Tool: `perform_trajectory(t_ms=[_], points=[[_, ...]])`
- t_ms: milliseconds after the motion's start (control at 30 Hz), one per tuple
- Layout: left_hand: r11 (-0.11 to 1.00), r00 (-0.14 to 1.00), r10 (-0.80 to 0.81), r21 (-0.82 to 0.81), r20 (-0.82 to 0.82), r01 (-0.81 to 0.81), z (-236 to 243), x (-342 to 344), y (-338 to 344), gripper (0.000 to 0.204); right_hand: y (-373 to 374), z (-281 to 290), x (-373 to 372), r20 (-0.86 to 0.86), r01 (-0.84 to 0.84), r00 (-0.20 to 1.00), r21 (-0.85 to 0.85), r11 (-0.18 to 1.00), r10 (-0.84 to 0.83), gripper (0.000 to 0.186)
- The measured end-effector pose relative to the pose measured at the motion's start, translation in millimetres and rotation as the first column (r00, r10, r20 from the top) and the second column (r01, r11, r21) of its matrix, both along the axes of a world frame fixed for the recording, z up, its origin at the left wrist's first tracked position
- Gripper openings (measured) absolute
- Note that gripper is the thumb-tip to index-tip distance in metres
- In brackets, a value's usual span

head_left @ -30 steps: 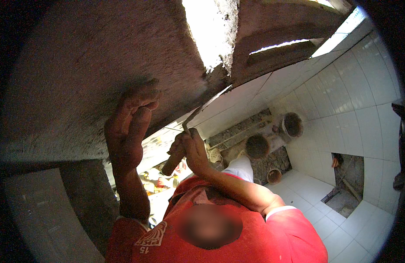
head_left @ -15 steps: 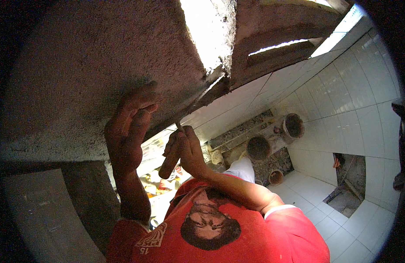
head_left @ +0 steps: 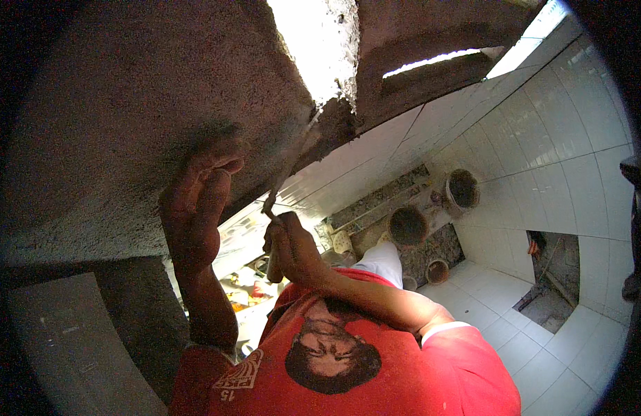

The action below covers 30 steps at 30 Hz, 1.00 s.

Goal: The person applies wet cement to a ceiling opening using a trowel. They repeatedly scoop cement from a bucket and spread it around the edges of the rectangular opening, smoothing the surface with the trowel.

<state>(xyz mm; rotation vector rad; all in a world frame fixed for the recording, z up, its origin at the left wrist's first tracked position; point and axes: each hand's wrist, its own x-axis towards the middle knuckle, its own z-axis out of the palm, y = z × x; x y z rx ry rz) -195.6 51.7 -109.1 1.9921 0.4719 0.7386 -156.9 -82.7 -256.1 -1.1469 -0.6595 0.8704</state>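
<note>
My left hand (head_left: 202, 197) is raised against the rough plaster overhead (head_left: 126, 90), its fingers together and slightly bent, with nothing visible in it. My right hand (head_left: 296, 253) is closed on the handle of a trowel-like tool (head_left: 279, 187), lower and to the right of the left one. The tool's thin bent shank and narrow blade reach up along the dark edge of the plaster toward the ragged bright opening (head_left: 320, 48); whether the tip touches is unclear.
White tiled walls (head_left: 528, 145) and a tiled floor (head_left: 494, 353) are at right, around a rough recess (head_left: 549, 284) with pipes. Below stand buckets (head_left: 407, 225) and smaller containers (head_left: 437, 272) on rough ground. Bright clutter (head_left: 254, 291) lies beneath my arms.
My right hand and tool dipped toward the lower left, then shifted slightly down again, the blade still angled upward. The view has shifted slightly; my left hand stays at the plaster.
</note>
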Motion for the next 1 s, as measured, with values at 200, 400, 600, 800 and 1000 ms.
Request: perform_trajectory(t_ms=[200, 400, 600, 800, 1000], points=[[1.000, 0.993, 0.009, -0.030, 0.117, -0.006, -4.4, -3.4, 2.2, 0.029, -6.2, -12.4, -10.5, -0.564, -0.006, 0.819, 0.170, 0.985, 0.102, 0.023], [0.993, 0.992, 0.067, -0.088, -0.103, -0.076, -8.4, -11.6, 1.4, 0.028, -12.5, -15.8, -9.1, -0.698, -0.039, 0.701, 0.169, 0.985, 0.147, 0.027], [0.998, 0.940, -0.006, -0.067, -0.342, -0.018, -31.7, 0.8, -0.1, 0.029, -14.1, -15.3, -10.7, -0.760, -0.021, 0.635, 0.162, 0.987, 0.138, 0.028], [0.982, 0.861, -0.172, -0.009, -0.479, 0.191, -56.5, 17.7, 13.1, 0.037, -20.9, -17.9, -5.1, -0.722, -0.073, 0.671, 0.162, 0.984, 0.169, 0.029], [0.971, 0.869, -0.226, -0.029, -0.440, 0.238, -77.5, 34.9, 12.0, 0.039, -24.2, -17.1, 0.9, -0.806, -0.050, 0.550, 0.232, 0.971, 0.221, 0.030]])
